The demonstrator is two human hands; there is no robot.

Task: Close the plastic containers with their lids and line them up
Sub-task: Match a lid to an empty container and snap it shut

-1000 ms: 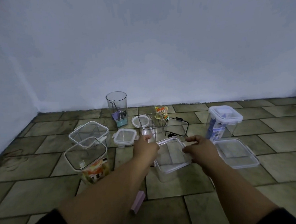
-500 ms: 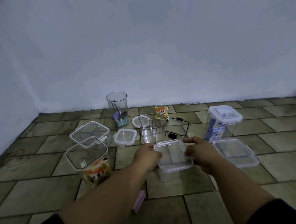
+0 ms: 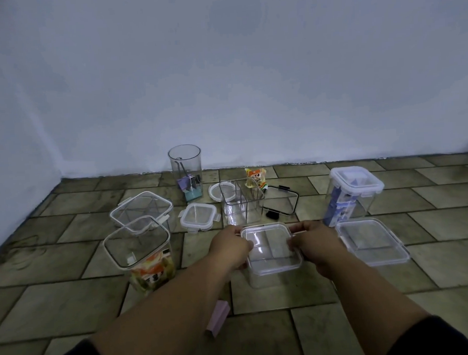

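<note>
A clear square lid (image 3: 270, 247) lies flat on top of a clear square container (image 3: 265, 280) on the tiled floor in front of me. My left hand (image 3: 229, 246) grips the lid's left edge and my right hand (image 3: 316, 245) grips its right edge. Left of it stands a lidded container with orange snack packs (image 3: 143, 260), and behind that a lidded clear container (image 3: 142, 212). A lidded container with blue contents (image 3: 349, 195) stands at the right. An open square container (image 3: 241, 201) stands behind my hands.
A large clear lid (image 3: 371, 242) lies right of my hands. A small square lid (image 3: 199, 215), a round lid (image 3: 217, 190), a black-rimmed lid (image 3: 281, 202), a tall round cup with clips (image 3: 186, 173), a snack pack (image 3: 256, 176) and a pink block (image 3: 218, 318) lie around. The wall is behind.
The lid went from tilted over the container to lying level on its rim. Both hands slid to the lid's left and right edges.
</note>
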